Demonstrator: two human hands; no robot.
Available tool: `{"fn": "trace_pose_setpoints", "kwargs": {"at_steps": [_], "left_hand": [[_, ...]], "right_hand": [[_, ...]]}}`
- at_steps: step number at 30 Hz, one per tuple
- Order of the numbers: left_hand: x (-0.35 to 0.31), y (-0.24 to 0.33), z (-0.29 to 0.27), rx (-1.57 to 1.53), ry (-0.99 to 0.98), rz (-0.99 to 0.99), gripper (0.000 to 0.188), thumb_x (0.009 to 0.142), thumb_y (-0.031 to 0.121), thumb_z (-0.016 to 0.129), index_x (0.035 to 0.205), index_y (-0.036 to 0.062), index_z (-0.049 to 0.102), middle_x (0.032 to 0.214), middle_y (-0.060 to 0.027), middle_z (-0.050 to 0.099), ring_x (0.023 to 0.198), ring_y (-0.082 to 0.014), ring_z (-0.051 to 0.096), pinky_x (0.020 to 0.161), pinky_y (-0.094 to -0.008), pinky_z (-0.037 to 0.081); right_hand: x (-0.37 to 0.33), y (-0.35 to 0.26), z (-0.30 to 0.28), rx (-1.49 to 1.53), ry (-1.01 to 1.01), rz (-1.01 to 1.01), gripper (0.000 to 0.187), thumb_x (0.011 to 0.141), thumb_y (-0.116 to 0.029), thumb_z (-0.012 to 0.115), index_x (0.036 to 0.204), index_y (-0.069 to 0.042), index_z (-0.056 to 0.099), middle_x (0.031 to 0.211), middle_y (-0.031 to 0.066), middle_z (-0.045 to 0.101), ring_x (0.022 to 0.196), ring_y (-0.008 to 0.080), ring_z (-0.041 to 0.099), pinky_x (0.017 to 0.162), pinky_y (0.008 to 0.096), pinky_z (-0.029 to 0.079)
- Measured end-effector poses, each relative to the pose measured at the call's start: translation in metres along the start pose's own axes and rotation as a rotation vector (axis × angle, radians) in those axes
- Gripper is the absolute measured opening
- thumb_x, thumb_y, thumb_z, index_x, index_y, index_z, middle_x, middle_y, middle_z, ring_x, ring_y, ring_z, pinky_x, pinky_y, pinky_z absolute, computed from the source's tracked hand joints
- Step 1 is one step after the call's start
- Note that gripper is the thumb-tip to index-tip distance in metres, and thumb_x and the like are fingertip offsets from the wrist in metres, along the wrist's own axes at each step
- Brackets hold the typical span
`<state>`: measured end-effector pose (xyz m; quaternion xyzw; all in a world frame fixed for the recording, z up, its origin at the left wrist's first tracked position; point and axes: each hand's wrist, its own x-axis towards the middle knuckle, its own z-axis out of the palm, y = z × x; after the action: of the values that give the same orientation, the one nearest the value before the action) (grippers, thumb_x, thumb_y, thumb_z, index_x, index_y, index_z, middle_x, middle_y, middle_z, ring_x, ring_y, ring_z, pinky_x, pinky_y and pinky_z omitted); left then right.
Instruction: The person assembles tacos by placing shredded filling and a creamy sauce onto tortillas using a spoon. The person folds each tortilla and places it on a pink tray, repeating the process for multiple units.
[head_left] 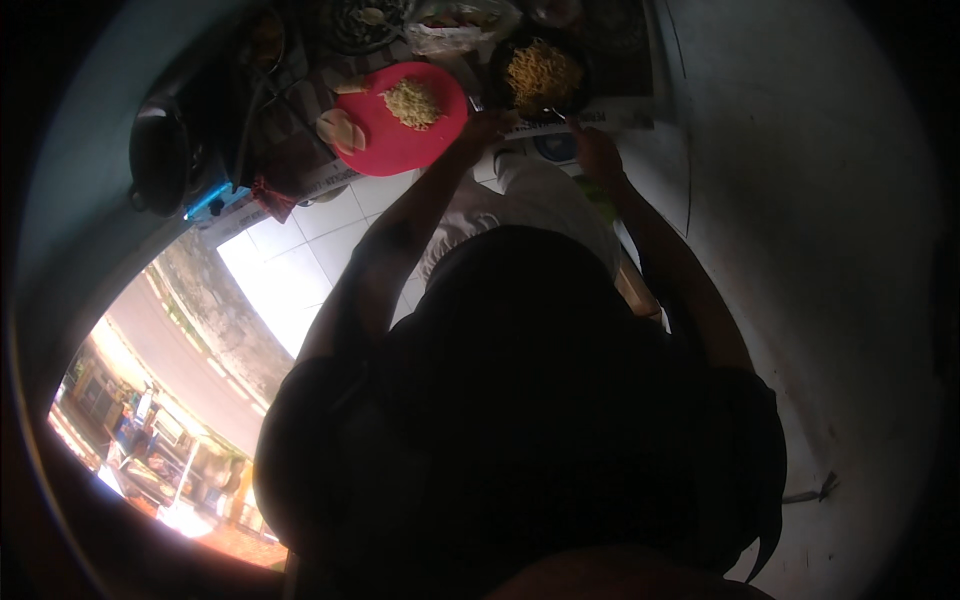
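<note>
Dim light falls on the desk [630, 112], where noodles [543, 75] sit in a dark pan [502, 90], with a pink board [390, 150] and its pale heap [412, 103] to the left. The right hand [598, 152] has its fingers clamped on a utensil [553, 112], whose metal end is at the pan's near edge. The left hand [488, 128] is between board and pan; I cannot tell whether its fingers are apart or together. Working the noodles well calls for sliding the utensil low, lifting gently inward and keeping the pan steady.
</note>
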<state>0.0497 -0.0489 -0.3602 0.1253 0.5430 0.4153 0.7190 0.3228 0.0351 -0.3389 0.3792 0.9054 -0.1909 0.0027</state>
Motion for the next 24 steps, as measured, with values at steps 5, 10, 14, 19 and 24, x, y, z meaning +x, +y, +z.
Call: {"fn": "trace_pose_setpoints", "kwargs": {"at_steps": [5,10,14,19,24], "left_hand": [[-0.001,0.002,0.000,0.047,-0.012,0.051,0.037,0.088,0.025,0.062,0.121,0.0087,0.057,0.117,-0.0059,0.061,0.111,-0.0184,0.056,0.093,-0.0377,0.043],[0.002,-0.002,-0.005,0.269,-0.119,0.320,0.037,0.088,0.027,0.062,0.120,0.0095,0.059,0.116,-0.0050,0.061,0.111,-0.0178,0.054,0.093,-0.0372,0.042],[-0.002,0.007,0.002,0.033,-0.040,0.051,0.038,0.087,0.028,0.063,0.120,0.0093,0.059,0.116,-0.0049,0.061,0.111,-0.0176,0.053,0.094,-0.0373,0.042],[-0.009,0.013,0.008,0.020,-0.003,0.031,0.038,0.087,0.027,0.063,0.119,0.0089,0.059,0.117,-0.0051,0.060,0.111,-0.0184,0.053,0.094,-0.0381,0.042],[-0.002,-0.002,0.000,-0.087,-0.004,0.070,0.038,0.087,0.028,0.063,0.119,0.0086,0.058,0.118,-0.0066,0.060,0.112,-0.0192,0.053,0.093,-0.0378,0.043]], "right_hand": [[0.001,-0.006,-0.026,-0.159,-0.088,-0.023,0.056,0.084,-0.011,0.054,0.138,-0.018,0.043,0.090,0.0160,0.062,0.069,0.0315,0.062,0.060,0.0447,0.050],[0.001,0.003,-0.058,-0.103,-0.072,0.002,0.059,0.082,-0.008,0.053,0.138,-0.022,0.043,0.100,0.0191,0.060,0.071,0.0331,0.063,0.060,0.0443,0.052],[-0.001,0.011,-0.051,-0.086,-0.064,-0.006,0.060,0.082,-0.007,0.052,0.139,-0.022,0.042,0.096,0.0200,0.060,0.074,0.0341,0.062,0.063,0.0453,0.052],[0.002,0.013,-0.019,0.008,-0.132,0.039,0.059,0.080,-0.010,0.054,0.137,-0.022,0.044,0.090,0.0181,0.060,0.078,0.0341,0.060,0.069,0.0470,0.050],[0.013,-0.001,-0.021,0.049,-0.177,0.038,0.056,0.080,-0.016,0.056,0.135,-0.021,0.047,0.090,0.0170,0.061,0.083,0.0338,0.061,0.071,0.0468,0.050]]}}
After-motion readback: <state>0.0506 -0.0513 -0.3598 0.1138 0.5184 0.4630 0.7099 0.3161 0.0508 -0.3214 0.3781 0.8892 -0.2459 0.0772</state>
